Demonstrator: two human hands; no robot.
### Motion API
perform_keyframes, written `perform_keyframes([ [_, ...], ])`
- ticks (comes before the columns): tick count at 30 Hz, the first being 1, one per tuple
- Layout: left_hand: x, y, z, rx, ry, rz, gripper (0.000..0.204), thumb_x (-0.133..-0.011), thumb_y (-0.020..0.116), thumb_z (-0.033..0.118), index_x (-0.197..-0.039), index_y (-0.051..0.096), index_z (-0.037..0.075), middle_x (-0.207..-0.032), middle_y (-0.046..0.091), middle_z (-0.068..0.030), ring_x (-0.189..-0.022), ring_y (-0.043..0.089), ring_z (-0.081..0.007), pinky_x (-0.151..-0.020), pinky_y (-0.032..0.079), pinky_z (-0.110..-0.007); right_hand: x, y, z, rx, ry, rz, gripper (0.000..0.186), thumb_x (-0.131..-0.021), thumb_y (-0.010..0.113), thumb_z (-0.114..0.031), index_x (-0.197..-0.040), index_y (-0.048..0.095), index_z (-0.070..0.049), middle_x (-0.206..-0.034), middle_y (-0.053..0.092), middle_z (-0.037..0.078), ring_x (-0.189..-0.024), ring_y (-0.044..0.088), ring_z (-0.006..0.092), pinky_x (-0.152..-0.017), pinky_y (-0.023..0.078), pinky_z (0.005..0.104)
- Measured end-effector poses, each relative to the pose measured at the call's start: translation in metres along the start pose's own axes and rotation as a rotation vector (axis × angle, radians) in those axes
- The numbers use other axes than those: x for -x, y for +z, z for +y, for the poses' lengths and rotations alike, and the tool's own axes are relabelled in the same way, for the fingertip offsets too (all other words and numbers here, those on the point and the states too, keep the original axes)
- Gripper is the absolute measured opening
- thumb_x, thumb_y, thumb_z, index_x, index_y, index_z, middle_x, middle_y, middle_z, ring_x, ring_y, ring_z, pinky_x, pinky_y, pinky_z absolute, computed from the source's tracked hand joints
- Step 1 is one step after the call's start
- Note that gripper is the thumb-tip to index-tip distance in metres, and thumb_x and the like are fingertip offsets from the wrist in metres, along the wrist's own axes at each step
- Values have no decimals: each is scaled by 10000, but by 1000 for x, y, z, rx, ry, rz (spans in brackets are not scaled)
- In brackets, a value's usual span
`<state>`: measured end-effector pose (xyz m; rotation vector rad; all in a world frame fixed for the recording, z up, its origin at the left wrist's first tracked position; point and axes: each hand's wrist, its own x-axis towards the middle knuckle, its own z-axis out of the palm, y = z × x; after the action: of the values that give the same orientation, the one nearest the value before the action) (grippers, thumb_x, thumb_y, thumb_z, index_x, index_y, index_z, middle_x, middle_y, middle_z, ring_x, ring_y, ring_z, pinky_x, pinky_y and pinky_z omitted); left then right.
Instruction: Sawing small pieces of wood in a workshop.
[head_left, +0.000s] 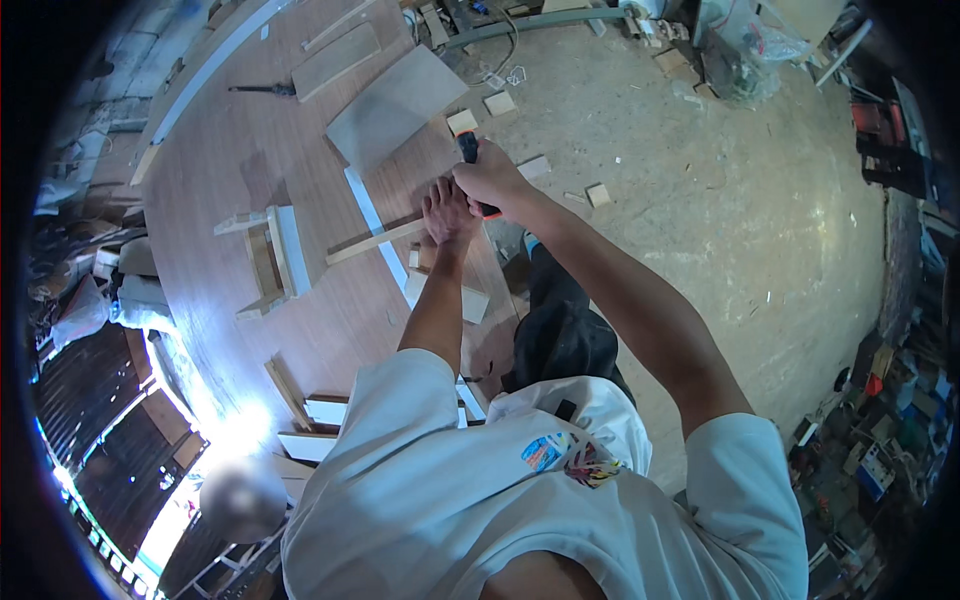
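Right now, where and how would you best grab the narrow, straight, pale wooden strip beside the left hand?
Probably by the left end of the narrow pale wooden strip, from the left, pinching across its slim width: that end lies uncovered, while the left hand is at the other.

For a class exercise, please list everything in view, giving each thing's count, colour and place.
Table: 1, brown, left of centre
Strip: 1, tan, on the table
Frame: 1, white and tan, left of the strip
Large board: 1, grey, far part of the table
Small board: 1, greyish brown, beyond it
Thin tool: 1, dark, left of the small board
Floor: 1, grey, right
Blocks: several, pale, on the floor
Bag: 1, clear, top right
Clutter: uncountable, mixed, around the rim
Hand tool: 1, black and orange, in the right hand
Shirt: 1, white, bottom
Trousers: 1 pair, dark, centre
Left hand: 1, bare, at the strip's right end
Right hand: 1, bare, gripping the hand tool
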<state>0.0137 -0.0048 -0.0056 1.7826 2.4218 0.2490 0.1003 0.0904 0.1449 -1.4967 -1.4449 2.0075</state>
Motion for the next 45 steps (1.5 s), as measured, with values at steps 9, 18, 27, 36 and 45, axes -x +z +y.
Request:
perform_keyframes([
  [9, 1, -1, 7, -15, 11, 3, 453, -719, 590, 399, -1066, 538, 113, -979, 496, -97, -923, 513, -261, -762, 382, -402, -6, -7, 11, -176, 65, 11, 116, -807, 455, -51, -691, 444, -46, -501, 439, 47, -381, 458, 152, -336, 354, 311],
  [18, -4, 3, 5, 16, 20, 71, 329, -739, 516, 311, -978, 548, 88, -945, 501, -102, -890, 518, -262, -734, 388, -407, -36, -11, 23, -236, 150, 26, 78, -773, 479, -37, -696, 469, -37, -505, 450, 58, -380, 460, 159, -355, 379, 315],
  [27, -5, 8, 1, 66, 40, 221, 263, -733, 502, 284, -901, 553, 89, -899, 502, -108, -855, 516, -266, -702, 387, -410, -27, -3, 47, -219, -21, 70, 59, -794, 507, -56, -763, 456, -50, -526, 450, 42, -390, 468, 146, -353, 393, 320],
  [36, 1, 8, -7, 33, 29, 181, 233, -745, 513, 280, -888, 551, 99, -901, 501, -103, -864, 518, -262, -714, 390, -410, -34, 8, 45, -351, 44, 108, 47, -782, 498, -44, -754, 460, -41, -543, 465, 57, -375, 467, 153, -330, 382, 318],
  [45, -3, 6, 5, 32, 0, 91, 256, -741, 518, 288, -910, 559, 100, -924, 505, -104, -889, 516, -263, -742, 392, -411, -53, -10, 58, -369, 61, 33, 31, -784, 498, -21, -797, 475, -37, -526, 447, 35, -373, 443, 140, -349, 383, 311],
])
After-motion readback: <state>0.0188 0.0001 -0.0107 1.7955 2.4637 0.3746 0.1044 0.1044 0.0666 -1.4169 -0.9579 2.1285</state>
